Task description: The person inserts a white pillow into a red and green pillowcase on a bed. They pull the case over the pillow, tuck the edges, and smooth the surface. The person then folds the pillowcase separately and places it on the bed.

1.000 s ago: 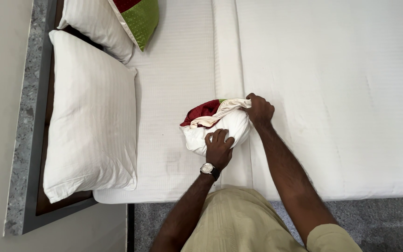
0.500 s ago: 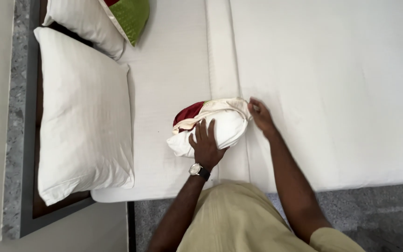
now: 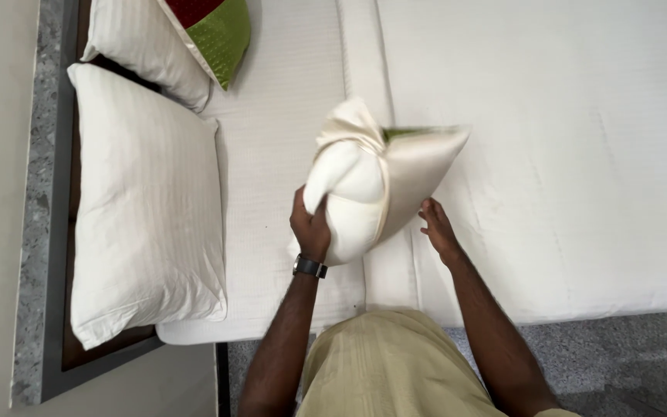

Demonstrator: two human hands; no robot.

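Cushion (image 3: pixel 372 181) now lifted off bed (image 3: pixel 580 154); L hand (image 3: pixel 312 228) grips it, R hand (image 3: pixel 438 232) open beside.

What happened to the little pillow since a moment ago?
The cream satin cushion was lifted off the white bed. The left hand holds it from below; the right hand let go and is open beside it. The big white pillows stayed put.
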